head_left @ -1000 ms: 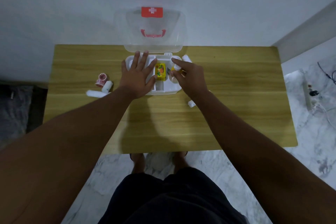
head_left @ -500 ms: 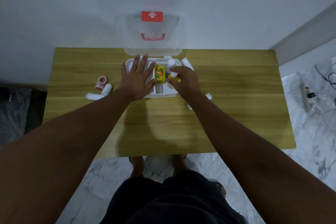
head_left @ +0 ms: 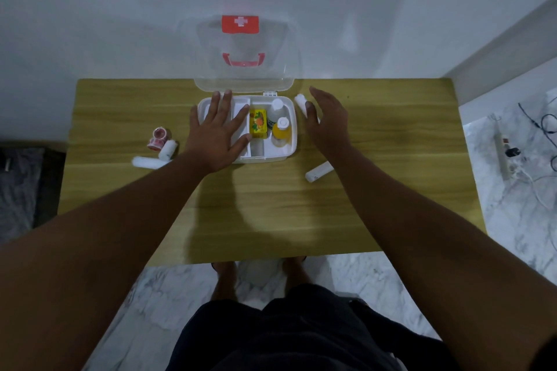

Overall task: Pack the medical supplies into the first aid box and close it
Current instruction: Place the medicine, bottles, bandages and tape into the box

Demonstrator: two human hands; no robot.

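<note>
The white first aid box (head_left: 288, 156) stands open at the table's far middle, its clear lid (head_left: 245, 69) upright against the wall. Inside lie a yellow packet (head_left: 258, 125), a white bottle (head_left: 275, 113) and an orange bottle (head_left: 281, 132). My left hand (head_left: 215, 135) rests flat, fingers spread, over the box's left compartments. My right hand (head_left: 327, 119) hovers open just right of the box, its thumb at a white bandage roll (head_left: 301, 103). A white tube (head_left: 319, 171) lies near my right forearm. Left of the box sit a red tape roll (head_left: 158, 138) and two white rolls (head_left: 167, 149) (head_left: 147, 162).
The wooden table (head_left: 271, 214) ends at a white wall behind the box. Marble floor lies below and to the right, with a power strip and cables (head_left: 512, 156) on it. A dark cloth (head_left: 21, 190) lies at the left.
My right hand has let go of the orange bottle in the box's right compartment and moved right, out of the box. The left hand has stayed on the box.
</note>
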